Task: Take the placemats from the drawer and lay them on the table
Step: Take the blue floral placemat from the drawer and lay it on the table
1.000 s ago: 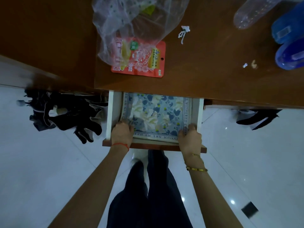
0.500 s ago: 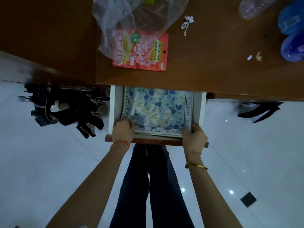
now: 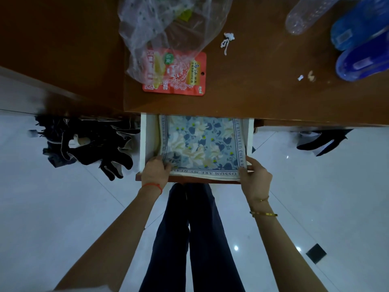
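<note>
Left hand (image 3: 155, 172) and right hand (image 3: 255, 177) are each pinching a near corner of the placemats (image 3: 201, 147), lying flat in the drawer (image 3: 145, 142); the table (image 3: 263, 91) lies directly beyond.

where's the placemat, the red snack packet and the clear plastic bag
placemat (image 3: 200, 144), head view, on its floral middle, inside the open drawer
red snack packet (image 3: 189, 81), head view, on its uncovered right half
clear plastic bag (image 3: 168, 24), head view, on its crumpled middle
</note>
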Motion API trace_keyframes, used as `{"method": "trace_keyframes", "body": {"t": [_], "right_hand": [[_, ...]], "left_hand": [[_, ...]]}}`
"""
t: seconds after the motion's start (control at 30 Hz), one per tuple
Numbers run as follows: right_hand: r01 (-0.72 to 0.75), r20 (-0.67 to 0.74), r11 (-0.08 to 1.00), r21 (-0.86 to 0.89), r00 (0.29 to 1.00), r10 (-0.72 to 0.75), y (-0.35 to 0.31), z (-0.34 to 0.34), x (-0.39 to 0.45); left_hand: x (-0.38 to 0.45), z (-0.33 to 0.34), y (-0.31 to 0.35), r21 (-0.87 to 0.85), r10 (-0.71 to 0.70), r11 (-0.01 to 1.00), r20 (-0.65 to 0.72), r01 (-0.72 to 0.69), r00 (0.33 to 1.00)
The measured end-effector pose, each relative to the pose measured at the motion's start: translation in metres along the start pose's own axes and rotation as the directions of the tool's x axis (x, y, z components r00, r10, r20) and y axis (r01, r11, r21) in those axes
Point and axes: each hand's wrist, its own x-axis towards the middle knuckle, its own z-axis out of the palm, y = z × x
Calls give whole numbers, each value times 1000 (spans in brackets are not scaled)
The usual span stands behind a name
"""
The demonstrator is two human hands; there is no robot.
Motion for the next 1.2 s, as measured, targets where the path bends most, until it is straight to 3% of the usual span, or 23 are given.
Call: {"method": "trace_keyframes", "body": {"t": [0.17, 0.27, 0.4, 0.5, 0.7, 0.87, 1.03, 1.2], "right_hand": [[64, -49, 997, -53, 997, -66, 3, -5, -12], [53, -45, 997, 59, 998, -51, 8, -9, -12], [-116, 92, 978, 175, 991, 101, 11, -17, -17], [-194, 232, 959, 208, 962, 145, 12, -22, -26], [-170, 338, 968, 184, 936, 101, 12, -32, -46], [-93, 353, 976, 195, 935, 19, 11, -36, -61], [-94, 339, 960, 264, 941, -1, 8, -55, -80], [-91, 289, 934, 345, 957, -14, -10, -99, -112]], "left_hand": [[-13, -9, 6, -42, -38, 998, 0, 38, 999], [-22, -16, 9, -82, -48, 996, -55, 43, 997], [-37, -20, 9, -87, -63, 995, -95, 55, 993], [-50, -26, 6, -207, -77, 977, -96, 56, 992], [-74, -37, -8, -444, -214, 873, 23, 202, 977], [-91, -44, -17, -480, -166, 860, 57, 172, 985], [-105, -58, -17, -516, -119, 831, 203, 209, 972], [-146, -95, -10, -569, -15, 806, 256, 163, 967]]}}
